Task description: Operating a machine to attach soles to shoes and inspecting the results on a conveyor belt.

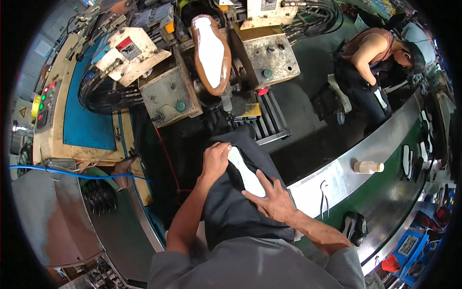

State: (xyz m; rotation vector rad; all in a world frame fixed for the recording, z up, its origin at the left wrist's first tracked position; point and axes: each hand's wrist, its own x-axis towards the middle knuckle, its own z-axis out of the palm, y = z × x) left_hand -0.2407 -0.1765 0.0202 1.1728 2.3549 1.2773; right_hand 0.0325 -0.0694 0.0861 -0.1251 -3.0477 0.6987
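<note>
A white shoe insole (pixel 245 173) lies along my dark trouser leg (pixel 231 207). My left hand (pixel 215 160) grips its far end with curled fingers. My right hand (pixel 272 197) presses flat on its near end, fingers spread. Ahead, a brown shoe upper with a white sole face (pixel 211 50) sits upside down, clamped in a lasting machine (pixel 173 91).
The machine has a blue side panel (pixel 84 120), coloured buttons (pixel 45 96), hoses and a black foot grate (pixel 272 123). At right runs a curved conveyor (pixel 385 192) with shoes and soles, a small pale bottle (pixel 368 167) on its rim, and another person (pixel 370 62) bent over it.
</note>
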